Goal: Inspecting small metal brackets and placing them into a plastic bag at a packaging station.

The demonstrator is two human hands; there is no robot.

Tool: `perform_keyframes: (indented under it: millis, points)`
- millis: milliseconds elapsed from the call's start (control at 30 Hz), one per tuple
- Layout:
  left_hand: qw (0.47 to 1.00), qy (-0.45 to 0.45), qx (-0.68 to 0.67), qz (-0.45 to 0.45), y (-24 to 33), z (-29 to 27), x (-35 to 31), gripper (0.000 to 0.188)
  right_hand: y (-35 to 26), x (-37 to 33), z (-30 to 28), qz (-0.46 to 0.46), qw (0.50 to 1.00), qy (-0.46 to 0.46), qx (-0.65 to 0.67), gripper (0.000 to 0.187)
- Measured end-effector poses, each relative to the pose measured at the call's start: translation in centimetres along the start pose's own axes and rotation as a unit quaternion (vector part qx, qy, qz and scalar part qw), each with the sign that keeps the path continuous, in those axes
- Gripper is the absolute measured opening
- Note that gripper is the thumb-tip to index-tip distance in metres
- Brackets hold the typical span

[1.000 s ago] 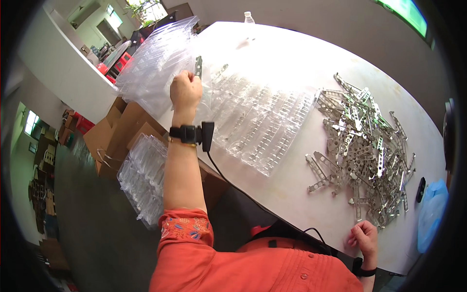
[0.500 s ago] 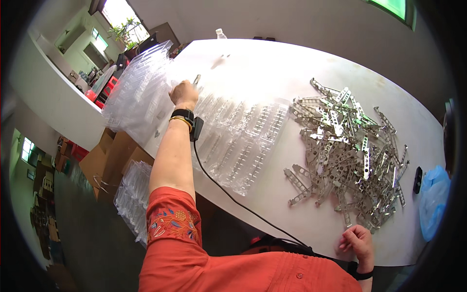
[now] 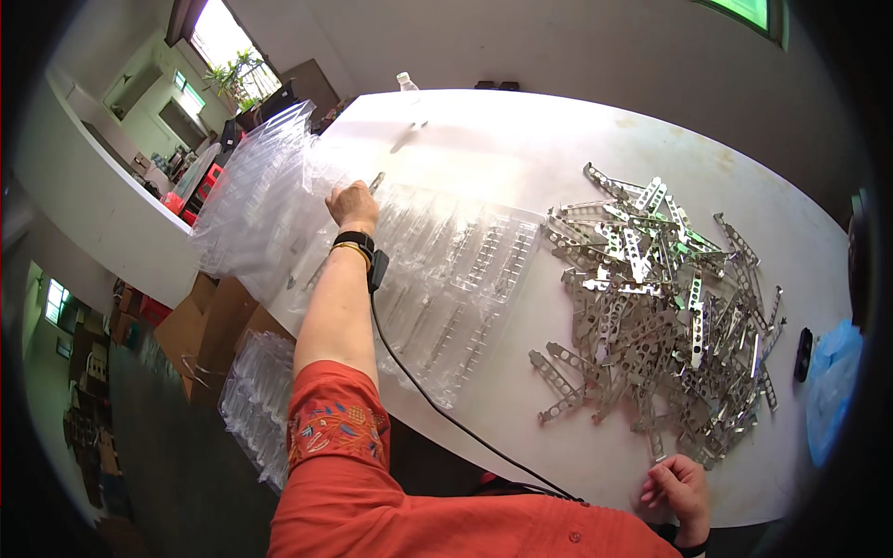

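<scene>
Left and right hands at a white table (image 3: 595, 135). The left hand (image 3: 353, 206) is closed narrowly on a metal strip (image 3: 377, 181), which juts from the far side of the fingers, toward the upper right; the fingertips are hidden, so the exact contact cannot be told. The strip lies beyond the knuckles, near the far left corner of a clear plastic tray (image 3: 526, 226). Such a strip is probably light and stiff, smooth enough to slide a little, and likelier to bend than to break; a pinch across its long edges, near the middle or one end, should suit it. The tray looks thin, flexible and easily creased, and is best taken by its rim.

The right hand (image 3: 677, 488) rests at the near edge with fingers curled; whether it holds anything cannot be told. Just beyond it lies a tangled pile of metal strips (image 3: 660, 307), whose holes and ends may catch on one another.
</scene>
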State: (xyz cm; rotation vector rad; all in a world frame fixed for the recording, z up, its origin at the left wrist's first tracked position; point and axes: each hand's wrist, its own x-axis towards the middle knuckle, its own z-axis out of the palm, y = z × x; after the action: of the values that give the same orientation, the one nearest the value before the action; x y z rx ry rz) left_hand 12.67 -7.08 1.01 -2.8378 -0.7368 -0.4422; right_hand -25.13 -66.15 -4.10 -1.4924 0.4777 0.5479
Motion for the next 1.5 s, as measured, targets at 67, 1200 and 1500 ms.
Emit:
perform_keyframes:
  millis: [67,1200,1500]
  points:
    - [1.000,-0.014,0.004,-0.005,0.0,0.3,-0.1,0.019,0.1,0.1,0.0,0.001,1.000,0.000,-0.001,0.017]
    - [0.986,-0.097,-0.091,-0.104,-0.9,-4.3,-1.7,0.028,-0.3,0.2,0.4,-0.010,1.000,0.009,-0.002,0.015]
    - [0.984,-0.132,-0.059,-0.102,-1.8,-1.4,-2.1,0.028,-0.1,0.0,0.4,-0.012,1.000,0.007,0.001,0.015]
